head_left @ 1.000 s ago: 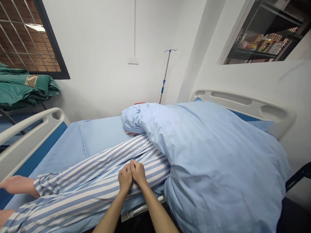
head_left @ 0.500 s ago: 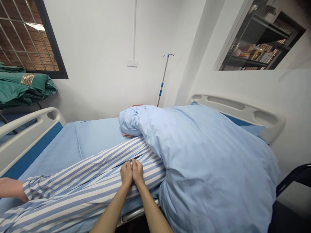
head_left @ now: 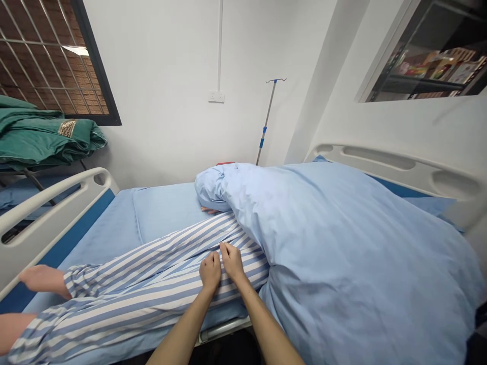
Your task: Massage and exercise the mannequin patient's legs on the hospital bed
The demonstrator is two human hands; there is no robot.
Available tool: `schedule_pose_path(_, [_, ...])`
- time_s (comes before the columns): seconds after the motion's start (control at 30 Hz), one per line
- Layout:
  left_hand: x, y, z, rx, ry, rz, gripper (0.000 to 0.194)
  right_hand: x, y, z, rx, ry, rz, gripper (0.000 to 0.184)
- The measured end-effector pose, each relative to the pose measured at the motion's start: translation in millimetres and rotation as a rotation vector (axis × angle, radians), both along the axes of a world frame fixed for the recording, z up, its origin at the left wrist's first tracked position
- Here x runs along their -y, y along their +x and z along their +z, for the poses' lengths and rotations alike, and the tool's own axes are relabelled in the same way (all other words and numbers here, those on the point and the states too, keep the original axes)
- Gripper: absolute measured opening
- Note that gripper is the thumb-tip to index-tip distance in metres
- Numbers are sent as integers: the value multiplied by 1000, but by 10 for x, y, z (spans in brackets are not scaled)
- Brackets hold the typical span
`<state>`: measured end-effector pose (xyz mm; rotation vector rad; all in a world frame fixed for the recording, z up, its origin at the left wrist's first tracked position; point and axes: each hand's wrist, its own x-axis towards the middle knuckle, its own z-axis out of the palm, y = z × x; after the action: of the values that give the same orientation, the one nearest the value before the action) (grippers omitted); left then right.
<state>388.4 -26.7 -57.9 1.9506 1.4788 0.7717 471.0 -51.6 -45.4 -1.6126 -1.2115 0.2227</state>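
Note:
My left hand (head_left: 210, 271) and my right hand (head_left: 232, 262) rest side by side with curled fingers on the striped trouser leg (head_left: 152, 284), blue and white, of a person lying on the bed. My fingers press into the cloth at the thigh. A pale blue quilt (head_left: 342, 253) covers that person's upper body and head, hiding them. A few fingers of the lying person's hand (head_left: 208, 209) show at the quilt's edge. Bare feet (head_left: 43, 280) stick out of the trouser cuffs at the left, near the bed rail.
A white and blue bed rail (head_left: 49, 213) runs along the left, with a white bed-end panel (head_left: 403, 170) at the right. Blue sheets (head_left: 163, 213) cover the mattress. An IV pole (head_left: 268, 121) stands behind the bed. Folded green cloth (head_left: 45, 139) lies on a neighbouring bed.
My hands have drawn slightly apart, with the right hand now a little farther up the leg. The whole view has shifted slightly as my head moved.

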Motion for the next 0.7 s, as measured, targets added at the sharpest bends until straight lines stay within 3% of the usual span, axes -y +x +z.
schedule_pose_path(0.17, [-8, 13, -10, 25, 0, 1, 33, 35, 35, -154, 84, -48, -85, 38])
schedule_pose_path(0.43, [-11, 370, 197, 213, 33, -10, 37, 36, 118, -163, -181, 79, -120, 41])
schedule_pose_path(0.53, [27, 454, 111, 211, 19, 9, 37, 24, 138, -142, -286, 118, -131, 40])
schedule_pose_path(0.7, [78, 447, -49, 15, 33, -14, 31, 20, 155, -104, -365, 124, -105, 40])
